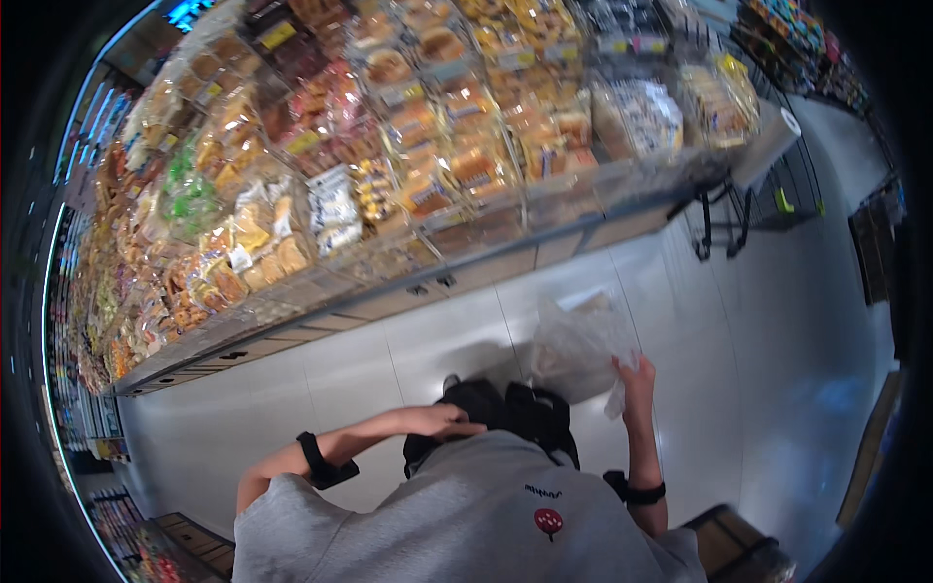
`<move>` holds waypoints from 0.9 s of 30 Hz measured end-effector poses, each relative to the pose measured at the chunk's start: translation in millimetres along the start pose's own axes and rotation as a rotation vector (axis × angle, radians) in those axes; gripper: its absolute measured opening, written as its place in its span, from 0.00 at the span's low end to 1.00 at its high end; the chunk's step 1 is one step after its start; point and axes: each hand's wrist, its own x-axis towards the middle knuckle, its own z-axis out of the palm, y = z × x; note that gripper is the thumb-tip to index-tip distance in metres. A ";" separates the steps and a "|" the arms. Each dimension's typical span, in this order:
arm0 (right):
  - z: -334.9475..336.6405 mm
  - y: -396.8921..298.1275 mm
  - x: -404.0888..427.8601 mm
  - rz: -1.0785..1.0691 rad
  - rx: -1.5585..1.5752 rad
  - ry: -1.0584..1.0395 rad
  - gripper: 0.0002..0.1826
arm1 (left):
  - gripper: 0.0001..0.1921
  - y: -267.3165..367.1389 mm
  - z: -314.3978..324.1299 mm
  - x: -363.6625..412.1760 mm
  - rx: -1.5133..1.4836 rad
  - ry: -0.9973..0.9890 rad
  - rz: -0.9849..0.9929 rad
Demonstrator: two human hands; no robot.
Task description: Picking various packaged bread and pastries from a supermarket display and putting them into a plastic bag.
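My right hand grips the gathered top edge of a thin translucent plastic bag, which hangs out over the floor to the right of my legs. Something pale shows faintly through the bag, too blurred to name. My left hand is in front of my waist, over my dark trousers. One of its fingers points to the right; the others are partly hidden, and nothing can be seen in its grasp. Ahead is a long display counter with clear compartments of packaged bread and buns.
A roll of plastic bags sits at the counter's right end, beside a wire shopping cart. Pale tiled floor lies between me and the counter. Lit shelves run along the left. Boxy wooden fixtures stand behind me.
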 end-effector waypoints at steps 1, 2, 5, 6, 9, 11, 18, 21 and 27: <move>-3.3 1.1 2.7 0.030 -0.002 -0.033 0.05 | 0.29 6.3 -1.4 -4.1 -0.149 -0.018 -0.052; -5.7 1.3 3.7 0.042 -0.001 -0.044 0.09 | 0.19 1.7 -7.1 -0.5 -0.129 -0.092 -0.091; -8.7 -1.3 0.5 0.106 0.013 -0.046 0.15 | 0.17 7.9 -3.3 -3.0 -0.161 -0.170 0.000; -10.9 -0.8 1.6 0.103 0.036 -0.051 0.16 | 0.17 11.3 4.1 -6.0 -0.179 -0.201 -0.014; -21.3 13.9 2.2 0.130 0.040 -0.070 0.17 | 0.25 27.8 19.9 -18.5 0.067 -0.061 -0.006; -31.4 23.4 3.3 0.200 -0.013 -0.048 0.14 | 0.24 24.5 34.5 -22.4 0.035 -0.004 0.066; -52.1 30.3 13.3 0.306 0.010 0.002 0.12 | 0.15 59.1 28.6 -15.1 -0.036 0.097 0.417; -56.2 21.4 24.2 0.338 -0.004 0.050 0.12 | 0.17 60.6 5.8 -13.0 0.124 0.107 0.522; -64.4 7.4 55.2 0.293 0.007 0.191 0.14 | 0.07 72.7 -46.6 2.6 -0.407 0.006 -0.220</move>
